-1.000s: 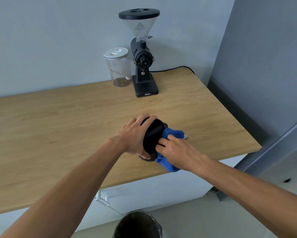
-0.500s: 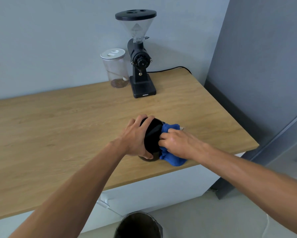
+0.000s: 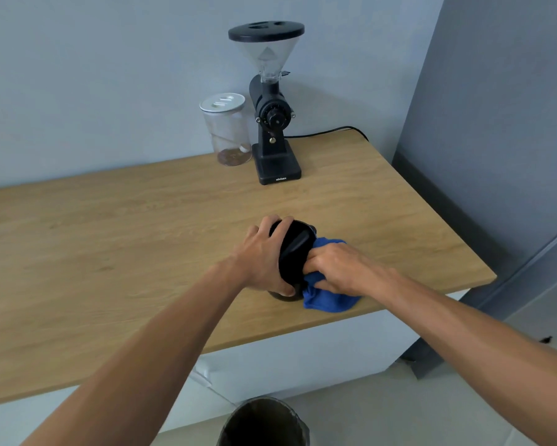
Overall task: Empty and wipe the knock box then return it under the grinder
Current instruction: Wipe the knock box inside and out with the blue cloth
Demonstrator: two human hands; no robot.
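Knock box wiped near the front edge of the desk

The left hand (image 3: 261, 259) has its grip clamped around the black knock box (image 3: 294, 252), tilted on the wooden desk (image 3: 109, 252). The right hand (image 3: 341, 268) presses a bunched blue cloth (image 3: 328, 300) against it, well apart from the grinder (image 3: 272, 123).

— Where's the round black plastic knock box (image 3: 294, 252)?

— Tipped on its side near the front edge of my wooden counter, mouth turned right, its bar showing across the opening.

— And the tall black grinder (image 3: 272, 123)?

— Upright at the back by the wall, well apart from it.
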